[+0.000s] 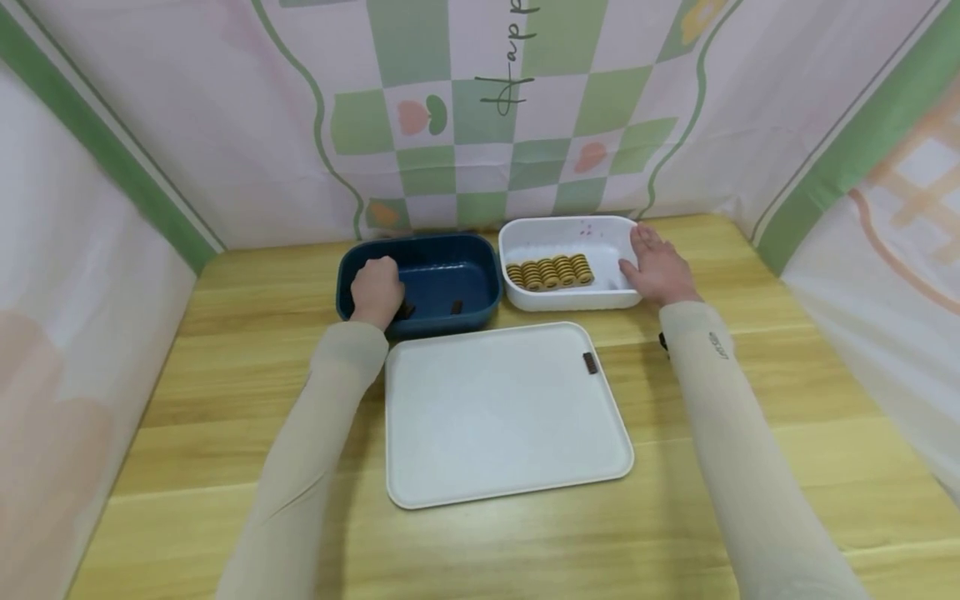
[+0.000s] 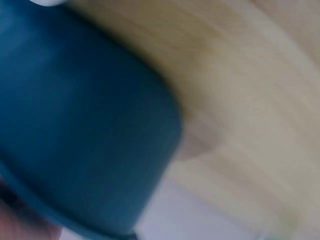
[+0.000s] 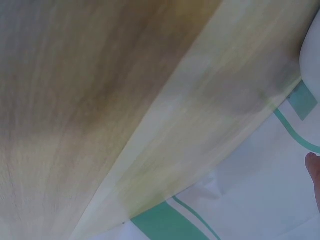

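Note:
My left hand (image 1: 377,290) reaches down into a dark blue bin (image 1: 450,275) at its left end, fingers bent. The fingertips are hidden from the head view, so whether they hold anything does not show. Small dark brown pieces, looking like chocolate or wafer bars, lie in the bin: one piece (image 1: 457,307) apart, others (image 1: 407,311) beside the hand. My right hand (image 1: 658,267) rests on the right rim of a white bin (image 1: 570,298), fingers extended. Inside that bin stand rows of round sandwich biscuits (image 1: 550,272).
A white tray (image 1: 495,417) lies in front of the two bins. On its right edge sits one ridged dark brown piece (image 1: 590,363). A patterned cloth (image 1: 487,142) hangs behind the wooden table (image 1: 247,333), with more cloth at both sides.

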Motion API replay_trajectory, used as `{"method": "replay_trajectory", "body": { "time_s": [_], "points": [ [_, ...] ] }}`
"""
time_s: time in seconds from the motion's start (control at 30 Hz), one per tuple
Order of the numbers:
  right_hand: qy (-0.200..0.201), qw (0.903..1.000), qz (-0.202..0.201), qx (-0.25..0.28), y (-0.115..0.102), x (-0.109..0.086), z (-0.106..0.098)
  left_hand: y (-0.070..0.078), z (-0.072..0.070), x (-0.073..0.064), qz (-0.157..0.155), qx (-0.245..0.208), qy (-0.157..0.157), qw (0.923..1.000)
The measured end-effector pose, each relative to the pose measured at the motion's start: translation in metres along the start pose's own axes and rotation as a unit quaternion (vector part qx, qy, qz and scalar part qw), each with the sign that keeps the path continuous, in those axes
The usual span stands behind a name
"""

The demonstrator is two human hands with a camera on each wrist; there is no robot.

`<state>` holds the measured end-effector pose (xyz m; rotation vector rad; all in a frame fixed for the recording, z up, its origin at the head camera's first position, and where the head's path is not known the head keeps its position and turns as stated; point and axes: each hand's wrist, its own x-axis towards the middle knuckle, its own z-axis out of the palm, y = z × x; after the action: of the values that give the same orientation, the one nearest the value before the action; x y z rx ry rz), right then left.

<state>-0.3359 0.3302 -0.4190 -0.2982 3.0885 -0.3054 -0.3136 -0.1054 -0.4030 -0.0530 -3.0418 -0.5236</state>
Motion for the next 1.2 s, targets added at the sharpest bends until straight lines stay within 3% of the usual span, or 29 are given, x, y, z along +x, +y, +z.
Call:
{"method": "replay_trajectory", "body": {
  "time_s": [0.1,0.2,0.3,0.4,0.47,0.5,0.6,0.67,0.77,0.83,0.97,1.2],
  "points": [
    [-0.002,1.0,0.002,0.001,0.0,0.0,-0.001,0.02,-0.005,-0.007,0.052,0.003,0.073,0.996],
    [-0.003,1.0,0.005,0.001,0.0,0.001,-0.003,0.046,-0.01,-0.017,0.112,0.008,0.127,0.9855],
    [-0.005,1.0,0.006,0.001,0.0,0.002,-0.004,0.077,-0.012,-0.031,0.176,0.021,0.137,0.9746],
    [-0.008,0.9999,0.008,0.002,-0.001,0.004,-0.005,0.107,-0.006,-0.048,0.257,0.04,0.106,0.9597],
    [-0.01,0.9999,0.008,0.005,-0.001,0.006,-0.005,0.124,0.003,-0.059,0.322,0.053,0.074,0.9423],
    [-0.012,0.9999,0.009,0.006,-0.002,0.007,-0.005,0.132,0.009,-0.063,0.36,0.058,0.056,0.9296],
    [-0.01,0.9999,0.005,0.009,-0.003,0.009,-0.004,0.152,0.029,-0.073,0.453,0.09,0.005,0.8867],
    [-0.007,0.9999,0.0,0.011,-0.004,0.01,-0.003,0.162,0.042,-0.077,0.5,0.122,-0.02,0.8575],
    [-0.003,0.9998,-0.008,0.015,-0.007,0.011,0.0,0.174,0.057,-0.078,0.531,0.165,-0.048,0.8296],
    [-0.003,0.9998,-0.013,0.015,-0.009,0.013,0.002,0.179,0.064,-0.077,0.537,0.184,-0.061,0.8209],
    [-0.005,0.9998,-0.016,0.014,-0.012,0.015,0.005,0.18,0.075,-0.073,0.533,0.204,-0.072,0.8177],
    [-0.001,0.9998,-0.017,0.009,-0.015,0.016,0.005,0.174,0.084,-0.068,0.55,0.217,-0.034,0.8061]
  ]
}}
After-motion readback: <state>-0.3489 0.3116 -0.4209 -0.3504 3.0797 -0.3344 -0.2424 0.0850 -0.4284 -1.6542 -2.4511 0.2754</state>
